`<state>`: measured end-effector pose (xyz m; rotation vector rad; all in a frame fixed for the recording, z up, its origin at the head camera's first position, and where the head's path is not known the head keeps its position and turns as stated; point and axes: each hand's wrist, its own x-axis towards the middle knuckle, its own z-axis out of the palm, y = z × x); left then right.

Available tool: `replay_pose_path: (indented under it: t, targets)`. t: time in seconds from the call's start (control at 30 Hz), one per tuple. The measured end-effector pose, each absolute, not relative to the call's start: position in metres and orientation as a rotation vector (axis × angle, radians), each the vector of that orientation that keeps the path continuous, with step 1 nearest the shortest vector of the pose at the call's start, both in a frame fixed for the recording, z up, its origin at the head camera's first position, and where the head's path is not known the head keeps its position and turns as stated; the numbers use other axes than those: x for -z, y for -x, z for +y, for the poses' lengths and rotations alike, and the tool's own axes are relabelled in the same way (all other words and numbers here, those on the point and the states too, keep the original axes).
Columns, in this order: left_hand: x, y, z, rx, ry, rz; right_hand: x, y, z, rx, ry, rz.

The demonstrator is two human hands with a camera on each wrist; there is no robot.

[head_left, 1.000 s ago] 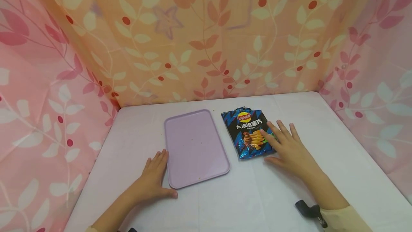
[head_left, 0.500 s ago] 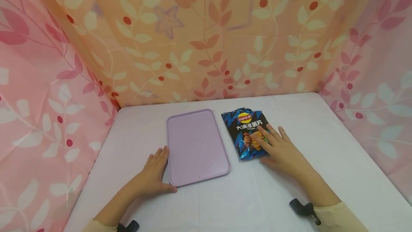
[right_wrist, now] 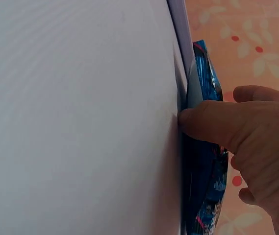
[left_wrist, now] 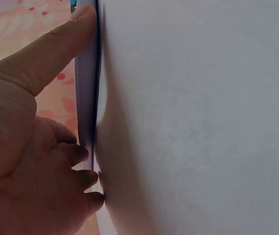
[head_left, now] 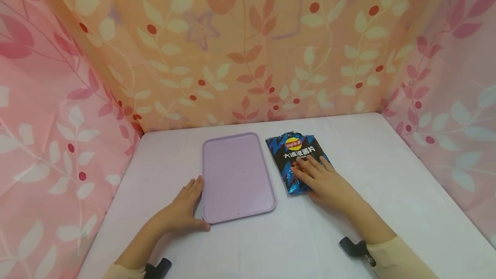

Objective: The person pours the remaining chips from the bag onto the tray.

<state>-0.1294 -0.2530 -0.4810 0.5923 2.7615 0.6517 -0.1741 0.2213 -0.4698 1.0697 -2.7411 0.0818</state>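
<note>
A lilac rectangular tray (head_left: 238, 175) lies flat left of the table's middle. My left hand (head_left: 181, 210) is at its near left corner, fingers extended along the left rim and thumb at the front corner. In the left wrist view, the thumb (left_wrist: 56, 54) and fingertips reach the edge of the tray (left_wrist: 86, 98). Right of the tray lies a blue and black Lay's chip bag (head_left: 279, 154). My right hand (head_left: 329, 186) lies over its lower right part with fingers extended. In the right wrist view, the thumb (right_wrist: 213, 122) is low against the near end of the bag (right_wrist: 205, 181).
Small crumbs dot the tray. White cloth covers the table (head_left: 271, 249). Floral curtains (head_left: 248, 55) stand behind it and along both sides. Black camera mounts (head_left: 354, 248) sit at both wrists.
My right hand has moved left, from the bag's right edge to over its lower part. The tray has turned slightly, its far left corner shifting right. My left hand has stayed nearly in place.
</note>
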Motion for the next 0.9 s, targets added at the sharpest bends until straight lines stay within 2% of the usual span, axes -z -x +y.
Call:
replay_pose_path:
  t: [0.9]
  targets:
    - [0.494,0.13,-0.252,-0.785,-0.482,2.729,0.477,0.187,0.197,-0.084,-1.039,-2.86]
